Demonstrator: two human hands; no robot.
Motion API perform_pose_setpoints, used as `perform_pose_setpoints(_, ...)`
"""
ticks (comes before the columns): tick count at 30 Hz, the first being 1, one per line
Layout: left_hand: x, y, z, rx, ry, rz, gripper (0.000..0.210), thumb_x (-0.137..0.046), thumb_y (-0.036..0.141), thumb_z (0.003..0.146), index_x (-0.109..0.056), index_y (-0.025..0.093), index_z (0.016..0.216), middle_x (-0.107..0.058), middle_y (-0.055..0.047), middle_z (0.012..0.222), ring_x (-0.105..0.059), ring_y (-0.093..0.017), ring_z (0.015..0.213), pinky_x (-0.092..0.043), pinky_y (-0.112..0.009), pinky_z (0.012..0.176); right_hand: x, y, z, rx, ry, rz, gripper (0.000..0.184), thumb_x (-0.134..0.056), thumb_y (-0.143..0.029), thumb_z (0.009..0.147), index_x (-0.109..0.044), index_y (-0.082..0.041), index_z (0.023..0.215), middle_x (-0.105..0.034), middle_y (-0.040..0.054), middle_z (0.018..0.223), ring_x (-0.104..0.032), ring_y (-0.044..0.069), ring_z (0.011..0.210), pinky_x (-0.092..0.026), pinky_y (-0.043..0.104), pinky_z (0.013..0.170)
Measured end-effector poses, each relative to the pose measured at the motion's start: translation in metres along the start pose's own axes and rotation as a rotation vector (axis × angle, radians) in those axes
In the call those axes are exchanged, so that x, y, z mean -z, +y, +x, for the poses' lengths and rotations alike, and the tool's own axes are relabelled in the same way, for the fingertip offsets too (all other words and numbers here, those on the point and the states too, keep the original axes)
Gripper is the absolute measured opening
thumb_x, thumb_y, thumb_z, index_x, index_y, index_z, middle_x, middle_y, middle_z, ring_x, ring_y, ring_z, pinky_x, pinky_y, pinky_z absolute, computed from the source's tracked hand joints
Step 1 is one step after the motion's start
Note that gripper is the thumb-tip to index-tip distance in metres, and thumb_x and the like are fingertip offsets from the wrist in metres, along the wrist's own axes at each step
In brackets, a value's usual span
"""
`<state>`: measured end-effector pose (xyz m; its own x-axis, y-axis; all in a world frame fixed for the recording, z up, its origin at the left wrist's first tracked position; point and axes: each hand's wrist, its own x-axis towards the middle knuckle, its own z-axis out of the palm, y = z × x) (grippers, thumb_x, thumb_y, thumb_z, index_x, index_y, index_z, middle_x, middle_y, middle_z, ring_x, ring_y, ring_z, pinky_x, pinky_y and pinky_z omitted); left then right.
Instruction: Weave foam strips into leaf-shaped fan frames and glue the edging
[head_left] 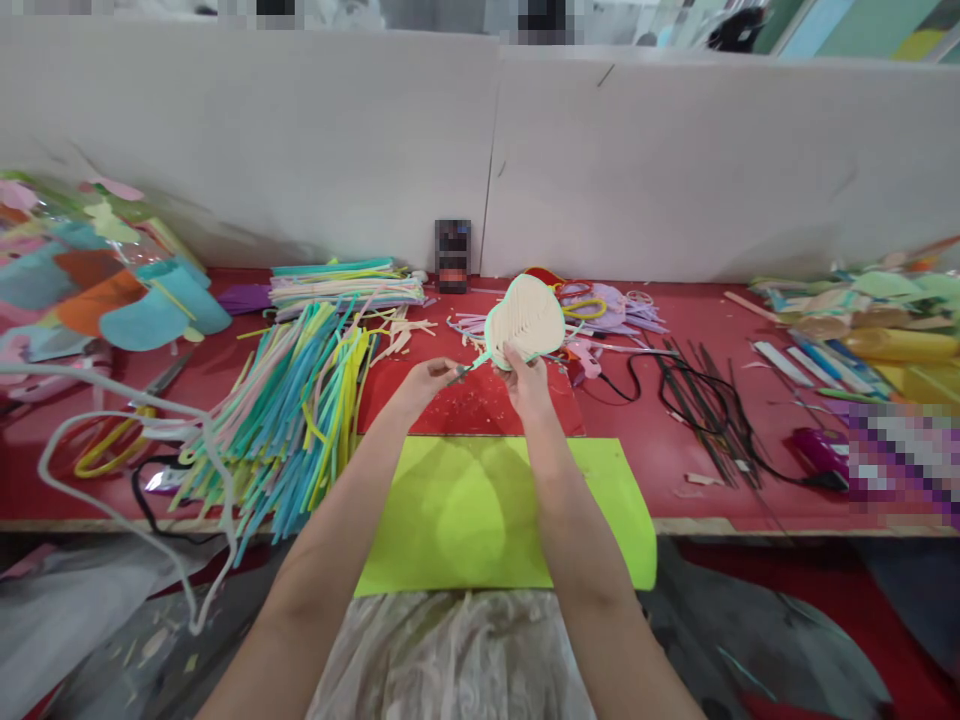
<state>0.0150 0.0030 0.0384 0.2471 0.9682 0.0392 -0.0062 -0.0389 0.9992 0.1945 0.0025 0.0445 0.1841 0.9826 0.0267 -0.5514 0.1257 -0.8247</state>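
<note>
My right hand (526,378) is closed on the lower edge of a rounded cream piece (523,318), built of rows of strips with a mint-green rim. The piece is held up, tilted, above a red sheet (420,405). A thin mint-green strip (482,360) sticks out from its lower left towards my left hand (435,378). The fingers of that hand are pinched together around something small and dark at their tips, too small to name. Below my forearms a yellow-green sheet (457,520) hangs over the table's front edge.
Bundles of coloured strips (300,400) lie on the left, near scissors with yellow handles (120,440) and a white cable (112,375). A pink glue gun (585,358) lies just right of the piece. Farther right are dark thin rods (701,420) and a black cord (731,400).
</note>
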Motion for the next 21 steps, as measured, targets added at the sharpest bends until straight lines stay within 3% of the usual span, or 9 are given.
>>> perform_pose_setpoints(3,0.015,0.007,0.003,0.021,0.008,0.071,0.026,-0.069,0.040,0.063,-0.061,0.016,0.070,-0.064,-0.001,0.071,-0.056,-0.013,0.068,-0.041,-0.026,0.072,0.000,0.001,-0.002,0.030,-0.051,-0.098,0.038,-0.077,-0.033,0.056,-0.067,-0.018,0.089,-0.071,0.0009,0.088,-0.065,0.014,0.067,-0.056,0.025,0.056)
perform_pose_setpoints(7,0.032,0.028,0.004,0.007,-0.033,0.301,0.024,-0.066,0.039,0.066,-0.065,0.017,0.074,-0.067,-0.003,0.076,-0.058,-0.015,0.072,-0.040,-0.027,0.073,0.000,0.001,-0.003,0.152,-0.047,-0.281,0.035,-0.076,-0.034,0.055,-0.069,-0.017,0.085,-0.071,0.0028,0.096,-0.066,0.019,0.087,-0.055,0.032,0.077)
perform_pose_setpoints(10,0.032,0.045,-0.001,-0.018,0.069,0.550,0.023,-0.064,0.040,0.069,-0.067,0.018,0.072,-0.065,-0.003,0.069,-0.055,-0.016,0.065,-0.038,-0.028,0.066,-0.001,-0.002,-0.006,0.236,0.010,-0.458,0.033,-0.075,-0.035,0.057,-0.070,-0.015,0.083,-0.072,0.0042,0.093,-0.066,0.022,0.089,-0.053,0.034,0.083)
perform_pose_setpoints(14,0.011,0.061,-0.014,-0.134,0.317,0.795,0.019,-0.062,0.037,0.071,-0.068,0.020,0.068,-0.062,-0.003,0.063,-0.053,-0.017,0.060,-0.034,-0.028,0.061,-0.006,-0.006,-0.014,0.363,0.082,-0.589,0.031,-0.072,-0.037,0.064,-0.071,-0.017,0.087,-0.072,0.0037,0.095,-0.065,0.022,0.094,-0.050,0.032,0.088)
perform_pose_setpoints(21,-0.036,0.070,-0.039,-0.264,0.470,0.956,0.015,-0.053,0.029,0.080,-0.065,0.019,0.076,-0.066,-0.008,0.079,-0.057,-0.021,0.076,-0.037,-0.029,0.070,-0.011,-0.003,-0.023,0.430,0.209,-0.641,0.032,-0.065,-0.042,0.070,-0.071,-0.017,0.089,-0.072,0.0050,0.097,-0.065,0.023,0.095,-0.049,0.034,0.089)
